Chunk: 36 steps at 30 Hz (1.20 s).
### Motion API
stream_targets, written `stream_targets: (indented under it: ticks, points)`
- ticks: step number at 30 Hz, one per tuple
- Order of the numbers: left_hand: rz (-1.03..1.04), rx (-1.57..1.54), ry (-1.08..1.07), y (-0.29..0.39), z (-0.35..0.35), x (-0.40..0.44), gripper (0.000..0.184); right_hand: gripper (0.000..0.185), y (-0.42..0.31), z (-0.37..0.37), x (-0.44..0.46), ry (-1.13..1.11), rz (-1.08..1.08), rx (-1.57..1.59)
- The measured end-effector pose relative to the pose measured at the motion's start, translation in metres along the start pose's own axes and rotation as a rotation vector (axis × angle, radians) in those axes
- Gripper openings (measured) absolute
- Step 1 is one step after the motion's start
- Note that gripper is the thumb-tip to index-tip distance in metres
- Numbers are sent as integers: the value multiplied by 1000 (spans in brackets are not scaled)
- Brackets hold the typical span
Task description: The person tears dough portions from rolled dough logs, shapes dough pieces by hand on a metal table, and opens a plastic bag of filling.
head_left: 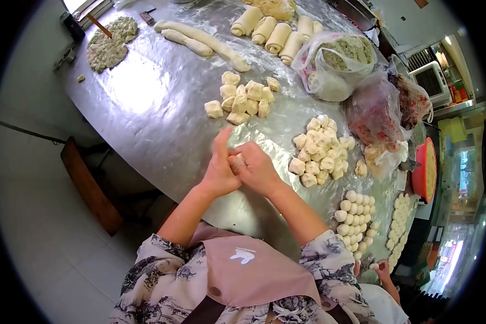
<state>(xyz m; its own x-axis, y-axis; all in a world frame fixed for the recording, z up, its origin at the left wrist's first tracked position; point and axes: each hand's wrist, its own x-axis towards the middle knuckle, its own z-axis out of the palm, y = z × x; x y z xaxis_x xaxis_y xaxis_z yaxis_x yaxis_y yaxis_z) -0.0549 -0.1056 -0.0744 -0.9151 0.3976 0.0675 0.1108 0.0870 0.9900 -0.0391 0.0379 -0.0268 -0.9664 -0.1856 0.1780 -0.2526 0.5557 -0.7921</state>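
Observation:
My left hand [219, 168] and my right hand [258, 168] meet over the metal table, in front of a loose heap of cut dough pieces [241, 103]. Between them a small piece of dough [237, 160] shows in part; the fingers and palms hide most of it. One digit of my left hand points up and away, while the rest curls round the dough. My right fingers are bent and pressed against it. To the right lies a larger pile of small dough pieces [323, 150].
Dough ropes [202, 42] and thick dough rolls [278, 38] lie at the back, near plastic bags [337, 59]. A flattened mass [113, 43] sits far left. Rows of dough balls [355, 216] and a red basin [425, 170] stand right, with another person's hand [383, 270] below.

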Motion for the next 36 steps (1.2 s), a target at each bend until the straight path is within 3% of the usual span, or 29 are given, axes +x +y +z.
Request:
stream_targets:
  ticks: [4,5,8,14,17,20,24,25,28,29,33,36]
  points:
    - [127,158,-3,11,-2,-2,58,19,-19,-11,7,190,2,-38]
    - [53,43,93,23,3,0,32,17,-20,-12,7,174,3,-46]
    - [-19,-42,68,25,6,6,35,12,-24,-14,8,195,-39,-14]
    - [-157,25,-93,37,-3,2,28,23,-19,-5,2,207,-69,-116]
    - [-66,72,-92,33,-11,-1,18,23,-19,1,8,270,-44,-116]
    - [-122,103,-84,46,-20,-4,15,25,-10,3,22,287,-39,-167]
    - [-26,-135,-321,74,-26,-22,12,28,25,-12,53,330,-108,-400]
    - [-12,-70,-282,68,-23,-24,15,36,20,-20,55,176,162,-345]
    - [-12,143,-87,56,-22,-17,45,53,12,-12,69,226,61,-75]
    - [-275,122,-208,58,-27,-16,82,61,8,-14,71,227,79,0]
    - [-77,138,-27,47,-28,-13,115,55,-6,-15,44,2,52,-16]
    - [-29,180,110,37,-23,-5,113,38,-28,-2,16,-109,-39,-28]
